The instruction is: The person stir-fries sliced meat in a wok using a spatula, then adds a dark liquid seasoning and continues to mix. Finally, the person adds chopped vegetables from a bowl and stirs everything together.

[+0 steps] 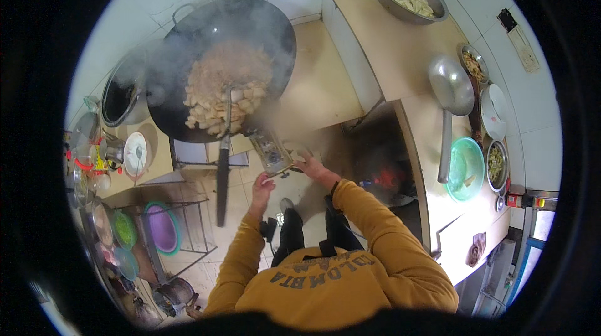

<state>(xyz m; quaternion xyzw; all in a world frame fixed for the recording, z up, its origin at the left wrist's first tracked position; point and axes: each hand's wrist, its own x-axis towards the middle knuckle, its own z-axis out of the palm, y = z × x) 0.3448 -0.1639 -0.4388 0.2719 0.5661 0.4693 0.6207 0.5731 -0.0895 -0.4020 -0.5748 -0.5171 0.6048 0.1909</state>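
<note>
Steam rises from a large black wok point(277, 49) at the upper left, full of pale chopped pieces of food point(235, 87). A spatula point(223, 171) with a dark handle rests in it, its handle hanging over the near rim. Below the wok, a grimy metal stove front point(271, 152) with a small knob juts out. My left hand point(261, 190) is raised just left of its near end, fingers apart and holding nothing. At its right corner is my right hand point(312, 167), fingers spread at the metal edge; whether they grip a part there is unclear.
On the right counter lie a metal ladle point(450, 87), a green plastic basin point(474, 162) and bowls of food. A metal basin point(413, 15) with pale strips stands at the back. To the left are a white bowl point(135, 148), a lidded pot and a rack with a purple basin point(162, 228).
</note>
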